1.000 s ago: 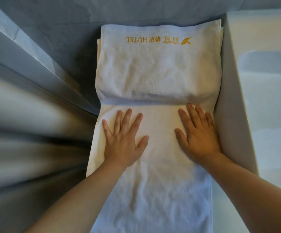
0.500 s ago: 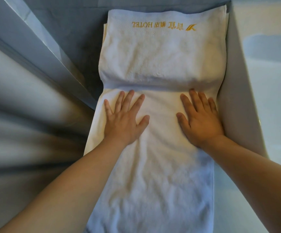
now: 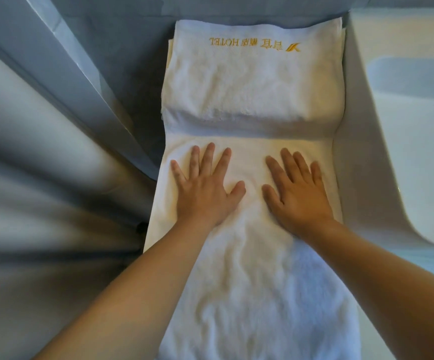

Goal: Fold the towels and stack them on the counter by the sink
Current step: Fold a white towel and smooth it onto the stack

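Where towel [image 3: 257,281] lies flat, left hand [image 3: 205,193], right hand [image 3: 299,198] pressing.

Dim bluish light, a warm patch mid-frame; left edge smeared and stretched.

Both hands, left [image 3: 205,196] and right [image 3: 297,198], lie flat on the towel [image 3: 257,294], folded stack [image 3: 252,81] behind, sink [image 3: 413,126] right.

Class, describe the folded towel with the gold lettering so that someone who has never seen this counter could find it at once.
Start at the white sink on the right; a long white towel lies on the counter beside it, pressed flat by both hands. The folded towel sits at its far end, beyond the fingertips. Only it is a thick pad bearing gold HOTEL lettering.
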`<state>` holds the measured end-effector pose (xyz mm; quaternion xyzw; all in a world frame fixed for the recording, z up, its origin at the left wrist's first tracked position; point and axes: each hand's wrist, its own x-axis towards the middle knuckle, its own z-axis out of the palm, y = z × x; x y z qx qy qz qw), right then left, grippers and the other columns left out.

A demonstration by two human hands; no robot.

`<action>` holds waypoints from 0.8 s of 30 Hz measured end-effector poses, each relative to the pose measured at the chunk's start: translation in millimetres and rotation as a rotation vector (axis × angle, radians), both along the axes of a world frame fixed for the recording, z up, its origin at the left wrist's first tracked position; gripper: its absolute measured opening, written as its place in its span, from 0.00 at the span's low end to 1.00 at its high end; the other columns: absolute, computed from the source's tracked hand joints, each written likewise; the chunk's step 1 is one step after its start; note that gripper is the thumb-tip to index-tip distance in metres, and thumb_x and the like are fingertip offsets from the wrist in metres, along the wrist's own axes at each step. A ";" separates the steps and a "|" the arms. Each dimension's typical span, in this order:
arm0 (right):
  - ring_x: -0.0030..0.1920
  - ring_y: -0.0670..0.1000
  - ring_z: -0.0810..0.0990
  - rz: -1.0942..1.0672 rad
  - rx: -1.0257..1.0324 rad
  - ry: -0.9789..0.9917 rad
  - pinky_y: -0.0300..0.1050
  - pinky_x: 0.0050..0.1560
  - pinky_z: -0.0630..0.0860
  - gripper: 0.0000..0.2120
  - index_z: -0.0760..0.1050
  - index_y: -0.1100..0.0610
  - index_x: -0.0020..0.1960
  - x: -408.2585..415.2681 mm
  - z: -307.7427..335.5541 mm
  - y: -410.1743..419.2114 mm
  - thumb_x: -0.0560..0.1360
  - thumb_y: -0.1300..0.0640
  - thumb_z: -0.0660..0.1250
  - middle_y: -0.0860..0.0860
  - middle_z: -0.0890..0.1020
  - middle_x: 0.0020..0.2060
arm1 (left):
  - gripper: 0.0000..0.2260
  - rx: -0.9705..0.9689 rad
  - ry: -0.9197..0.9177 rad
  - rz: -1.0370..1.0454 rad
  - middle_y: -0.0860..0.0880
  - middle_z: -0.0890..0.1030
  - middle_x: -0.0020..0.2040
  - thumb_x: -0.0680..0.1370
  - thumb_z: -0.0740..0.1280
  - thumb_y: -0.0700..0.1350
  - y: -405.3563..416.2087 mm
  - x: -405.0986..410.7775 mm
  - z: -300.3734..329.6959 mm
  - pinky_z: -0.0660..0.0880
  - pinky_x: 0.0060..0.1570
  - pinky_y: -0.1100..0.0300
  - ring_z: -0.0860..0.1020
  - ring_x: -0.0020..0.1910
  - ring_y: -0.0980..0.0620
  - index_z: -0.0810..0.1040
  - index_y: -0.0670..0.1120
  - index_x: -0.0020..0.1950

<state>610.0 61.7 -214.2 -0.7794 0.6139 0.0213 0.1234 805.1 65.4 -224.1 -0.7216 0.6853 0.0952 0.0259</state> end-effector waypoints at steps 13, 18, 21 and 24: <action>0.78 0.56 0.37 -0.020 -0.012 0.059 0.65 0.73 0.36 0.33 0.40 0.39 0.78 1.4 -10.9 -11.0 0.74 0.32 0.36 0.48 0.42 0.79 | 0.32 0.031 0.016 0.128 0.45 0.39 0.81 0.81 0.40 0.64 -12.9 48.1 13.7 0.36 0.76 0.42 0.37 0.79 0.45 0.40 0.48 0.81; 0.78 0.57 0.38 -0.016 -0.009 0.054 0.67 0.73 0.37 0.34 0.42 0.40 0.79 4.5 -5.6 -15.9 0.75 0.32 0.37 0.49 0.43 0.79 | 0.33 0.026 0.017 -0.147 0.51 0.40 0.81 0.78 0.38 0.66 79.3 28.7 12.6 0.38 0.75 0.37 0.38 0.79 0.48 0.42 0.56 0.81; 0.78 0.58 0.39 0.007 -0.007 0.051 0.67 0.73 0.37 0.34 0.43 0.41 0.79 4.4 -7.8 -12.7 0.75 0.32 0.38 0.50 0.44 0.79 | 0.33 0.036 -0.044 -0.107 0.52 0.40 0.81 0.78 0.41 0.67 92.0 32.8 1.1 0.38 0.74 0.35 0.38 0.80 0.47 0.41 0.57 0.81; 0.78 0.58 0.39 0.013 0.007 0.066 0.67 0.73 0.37 0.34 0.44 0.42 0.79 -1.0 -11.9 -17.1 0.75 0.33 0.39 0.50 0.44 0.79 | 0.33 0.036 -0.036 -0.109 0.52 0.37 0.81 0.77 0.39 0.68 88.3 27.5 0.2 0.37 0.74 0.35 0.35 0.79 0.48 0.37 0.58 0.80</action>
